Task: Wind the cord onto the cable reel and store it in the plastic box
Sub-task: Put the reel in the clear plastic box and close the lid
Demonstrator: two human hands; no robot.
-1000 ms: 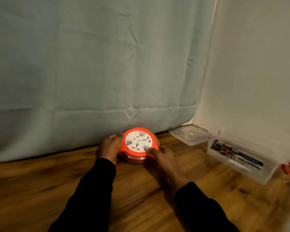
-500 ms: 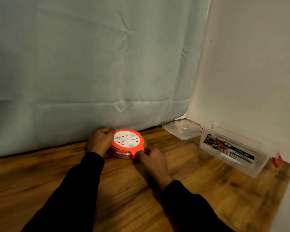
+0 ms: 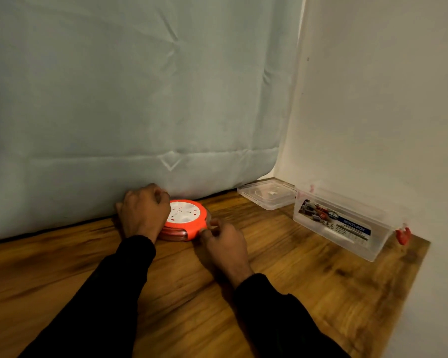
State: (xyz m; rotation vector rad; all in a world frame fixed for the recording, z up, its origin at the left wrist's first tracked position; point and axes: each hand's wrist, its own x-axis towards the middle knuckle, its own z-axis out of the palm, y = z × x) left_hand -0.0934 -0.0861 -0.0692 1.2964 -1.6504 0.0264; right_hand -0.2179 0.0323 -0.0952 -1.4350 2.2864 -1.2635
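The round orange cable reel (image 3: pixel 185 220) with its white socket face lies flat on the wooden table (image 3: pixel 282 285), close to the hanging cloth. My left hand (image 3: pixel 142 211) grips its left rim with curled fingers. My right hand (image 3: pixel 224 241) pinches the reel's front right edge. The cord shows as wound loops in the reel's side slot; its end is hidden by my fingers. The clear plastic box (image 3: pixel 339 223) with a blue label stands at the right by the wall, and its lid (image 3: pixel 268 195) lies beside it.
A pale blue cloth (image 3: pixel 140 99) hangs right behind the reel. A white wall (image 3: pixel 386 112) bounds the right side. A small red clip (image 3: pixel 403 235) lies at the box's far end. The table's right edge runs near the wall.
My left hand has slid further over the reel's left rim and top. The reel has stayed flat on the table, and my right hand has kept its hold on the front edge.
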